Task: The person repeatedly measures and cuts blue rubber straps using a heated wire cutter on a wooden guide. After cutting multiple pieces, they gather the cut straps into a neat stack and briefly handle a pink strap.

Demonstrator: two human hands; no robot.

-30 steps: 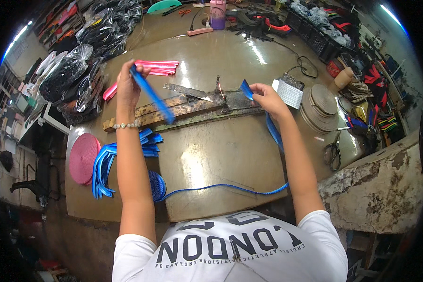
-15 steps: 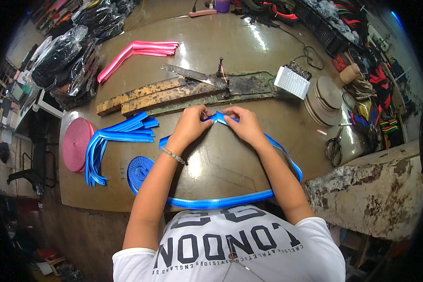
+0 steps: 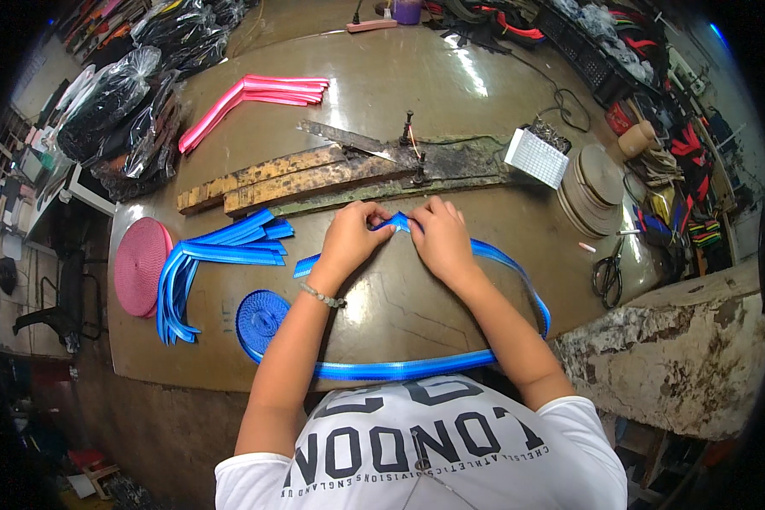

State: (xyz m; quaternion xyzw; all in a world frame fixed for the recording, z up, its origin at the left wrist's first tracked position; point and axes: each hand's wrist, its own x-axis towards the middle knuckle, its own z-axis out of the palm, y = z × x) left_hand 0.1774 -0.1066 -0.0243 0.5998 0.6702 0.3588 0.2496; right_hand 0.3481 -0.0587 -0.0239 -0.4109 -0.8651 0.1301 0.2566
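Note:
Both my hands pinch a blue webbing strap (image 3: 402,223) at a bent spot, above the table just in front of the wooden bars. My left hand (image 3: 357,235) grips it from the left and my right hand (image 3: 439,236) from the right, with a small peaked fold showing between the fingertips. One loose end of the strap pokes out left of my left wrist. From my right hand the strap loops round by my right forearm and along the table's near edge to a blue coil (image 3: 262,320). Fingers partly hide the fold.
A bundle of bent blue straps (image 3: 221,246) lies left, beside a pink webbing roll (image 3: 141,268). Pink straps (image 3: 255,98) lie farther back. Wooden bars (image 3: 289,178) with upright posts cross the table. At right are a white gridded block (image 3: 536,158), beige rolls (image 3: 599,191) and scissors (image 3: 608,276).
My hands have drawn closer together, and the strap between them now rises in a sharper peak. The whole view has shifted slightly.

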